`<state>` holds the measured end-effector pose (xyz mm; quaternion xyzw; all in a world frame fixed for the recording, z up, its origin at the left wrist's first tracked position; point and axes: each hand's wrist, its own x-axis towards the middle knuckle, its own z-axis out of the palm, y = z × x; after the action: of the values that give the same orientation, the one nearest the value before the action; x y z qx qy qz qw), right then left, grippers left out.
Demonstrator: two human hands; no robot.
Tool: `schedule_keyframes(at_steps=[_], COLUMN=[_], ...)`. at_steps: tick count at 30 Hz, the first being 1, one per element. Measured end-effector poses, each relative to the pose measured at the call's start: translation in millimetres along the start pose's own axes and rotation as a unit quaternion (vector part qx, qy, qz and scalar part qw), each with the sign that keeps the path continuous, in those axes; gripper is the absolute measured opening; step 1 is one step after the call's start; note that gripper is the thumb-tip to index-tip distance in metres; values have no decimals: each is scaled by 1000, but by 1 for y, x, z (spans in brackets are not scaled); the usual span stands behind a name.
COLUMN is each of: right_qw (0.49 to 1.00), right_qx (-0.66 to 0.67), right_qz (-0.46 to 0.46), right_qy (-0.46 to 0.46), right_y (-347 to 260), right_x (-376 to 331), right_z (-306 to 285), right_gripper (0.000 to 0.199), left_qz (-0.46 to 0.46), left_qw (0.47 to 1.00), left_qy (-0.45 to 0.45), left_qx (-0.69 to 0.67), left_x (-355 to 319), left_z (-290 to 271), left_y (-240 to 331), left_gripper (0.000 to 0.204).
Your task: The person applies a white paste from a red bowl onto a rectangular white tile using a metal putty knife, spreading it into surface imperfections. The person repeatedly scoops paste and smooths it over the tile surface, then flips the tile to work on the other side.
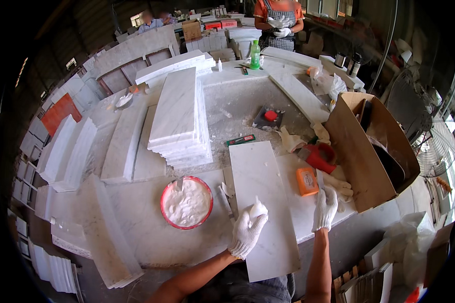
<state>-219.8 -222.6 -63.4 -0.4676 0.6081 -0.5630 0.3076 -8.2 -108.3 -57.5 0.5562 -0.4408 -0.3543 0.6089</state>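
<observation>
Of the gloved hands, the left (246, 235) was closed around a small white bottle (258, 209) over a pale slab (260, 174) that overhung the bench's (187, 247) near edge; the right (325, 211) gripped a thin, flat tool (319, 179) beside an orange box (307, 182). Leftward sat a red-rimmed bowl (164, 211) of white paste (189, 204); beyond, stacked slabs (177, 108).

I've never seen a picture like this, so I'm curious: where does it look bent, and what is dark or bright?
Head view: edges bow near the black rim, like the long slab at lower left, while the middle slab by the left hand looks nearly straight; same head view: the cardboard box is shadowed inside, the white paste looks bright, and the far background is dim.
</observation>
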Motion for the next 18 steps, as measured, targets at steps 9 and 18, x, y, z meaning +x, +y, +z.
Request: schedule_keyframes(at_steps=[9,18], right_qw=[994,946], right_qx=[11,222], right_qz=[-22,121], right_qy=[-102,-203], right_y=[41,7], right_x=[53,45], right_z=[57,31], right_gripper=[17,22], left_qz=[29,21], left_qw=[997,998], left_qy=[2,11], left_qx=[77,66], left_x=[-2,-5], left_z=[0,-2], left_y=[8,-18], left_gripper=[25,31])
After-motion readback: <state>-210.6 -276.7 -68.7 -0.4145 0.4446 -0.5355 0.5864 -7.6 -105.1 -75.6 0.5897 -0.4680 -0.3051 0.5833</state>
